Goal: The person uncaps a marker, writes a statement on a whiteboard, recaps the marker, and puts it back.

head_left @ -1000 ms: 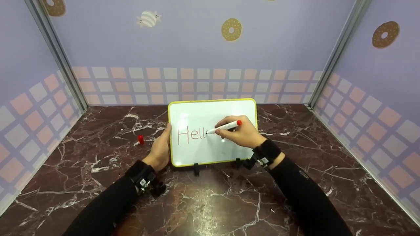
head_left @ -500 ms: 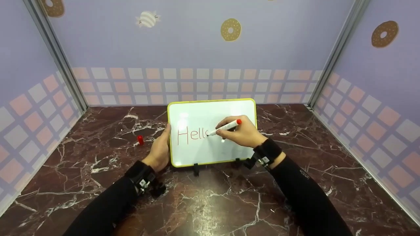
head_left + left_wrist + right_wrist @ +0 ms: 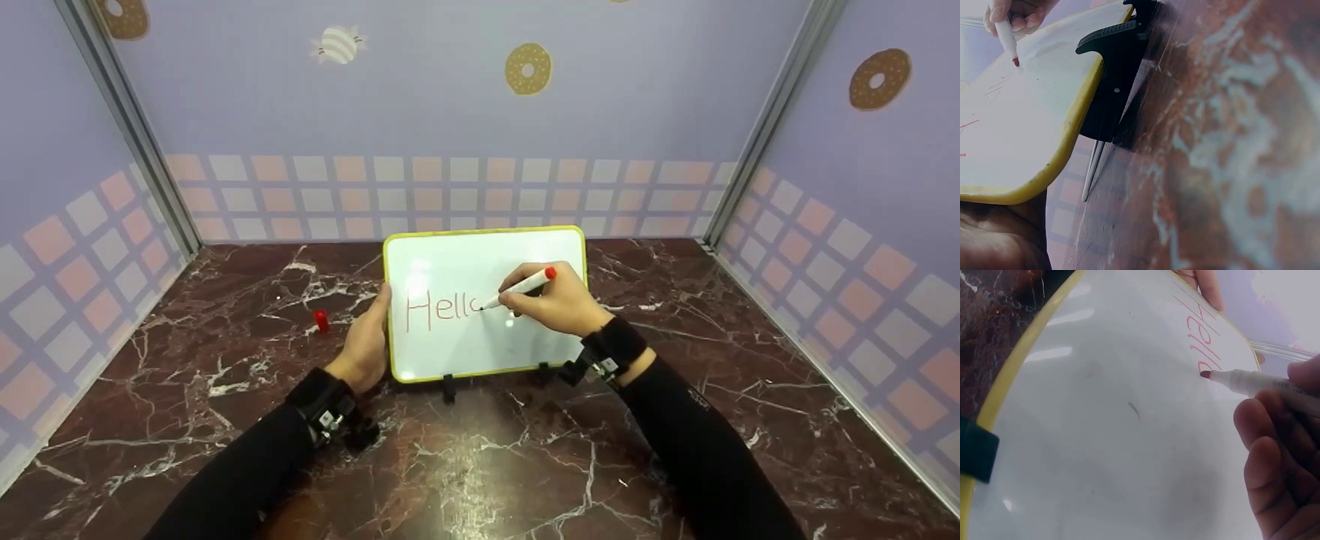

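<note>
A whiteboard (image 3: 465, 349) with a yellow rim leans back on a black stand (image 3: 1114, 79), bearing red writing, "Hello" (image 3: 1204, 334), whose last letter still has a gap in the head view. My left hand (image 3: 367, 341) grips the board's left edge, thumb along the side and the other fingers mostly hidden behind it. Between thumb and fingers, my right hand (image 3: 559, 304) pinches a white marker (image 3: 529, 282) with a red end. Its red tip (image 3: 1206, 374) meets the board at the last letter. The marker's red cap (image 3: 322, 320) lies on the table left of my left hand.
The dark red marbled table (image 3: 480, 472) runs up to a purple back wall (image 3: 420, 112) with pink and white squares. Side walls stand left and right. Black camera straps (image 3: 615, 349) circle both wrists.
The marker tip has moved slightly down, then right, tracing more of the last letter's curve. My right hand has shifted a little right with it. My left hand and the board stay put.
</note>
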Demonstrator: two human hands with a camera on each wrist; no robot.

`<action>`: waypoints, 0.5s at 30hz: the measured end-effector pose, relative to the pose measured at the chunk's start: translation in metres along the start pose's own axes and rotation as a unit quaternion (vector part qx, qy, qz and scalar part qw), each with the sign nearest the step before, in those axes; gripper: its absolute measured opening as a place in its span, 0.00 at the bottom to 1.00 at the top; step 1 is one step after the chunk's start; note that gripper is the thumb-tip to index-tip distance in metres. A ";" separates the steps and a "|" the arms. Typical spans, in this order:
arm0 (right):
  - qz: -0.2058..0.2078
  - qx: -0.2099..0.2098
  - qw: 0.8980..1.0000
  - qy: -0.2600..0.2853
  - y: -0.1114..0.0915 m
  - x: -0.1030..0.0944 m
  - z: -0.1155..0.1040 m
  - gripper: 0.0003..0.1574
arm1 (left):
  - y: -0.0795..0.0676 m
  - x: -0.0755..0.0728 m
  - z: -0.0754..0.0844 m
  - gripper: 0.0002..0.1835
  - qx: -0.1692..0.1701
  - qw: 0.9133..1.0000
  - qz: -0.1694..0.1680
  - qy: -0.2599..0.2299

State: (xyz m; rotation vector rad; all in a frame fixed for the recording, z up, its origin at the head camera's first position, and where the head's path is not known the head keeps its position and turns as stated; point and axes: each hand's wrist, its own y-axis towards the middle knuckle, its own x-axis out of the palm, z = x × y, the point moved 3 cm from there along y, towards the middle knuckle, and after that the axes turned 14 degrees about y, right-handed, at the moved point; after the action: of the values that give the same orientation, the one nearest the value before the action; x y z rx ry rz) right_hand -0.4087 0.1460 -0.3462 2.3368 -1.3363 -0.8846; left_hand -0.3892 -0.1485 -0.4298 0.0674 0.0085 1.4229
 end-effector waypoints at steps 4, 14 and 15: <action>0.004 0.003 1.000 -0.002 0.000 -0.001 0.000 0.03 | -0.001 0.000 0.001 0.38 0.005 1.000 -0.011 -0.008; 0.023 -0.012 1.000 -0.011 0.001 -0.002 -0.002 0.02 | -0.001 0.001 0.001 0.39 0.008 1.000 -0.010 0.005; 0.024 -0.014 1.000 -0.011 0.001 -0.002 -0.002 0.02 | -0.001 0.001 0.001 0.40 0.008 1.000 -0.009 0.007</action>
State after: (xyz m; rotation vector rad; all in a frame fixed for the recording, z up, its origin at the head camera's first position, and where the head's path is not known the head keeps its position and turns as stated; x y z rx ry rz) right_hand -0.4083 0.1469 -0.3435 2.2719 -1.3739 -0.9109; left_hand -0.3883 -0.1481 -0.4284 0.0712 0.0321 1.4049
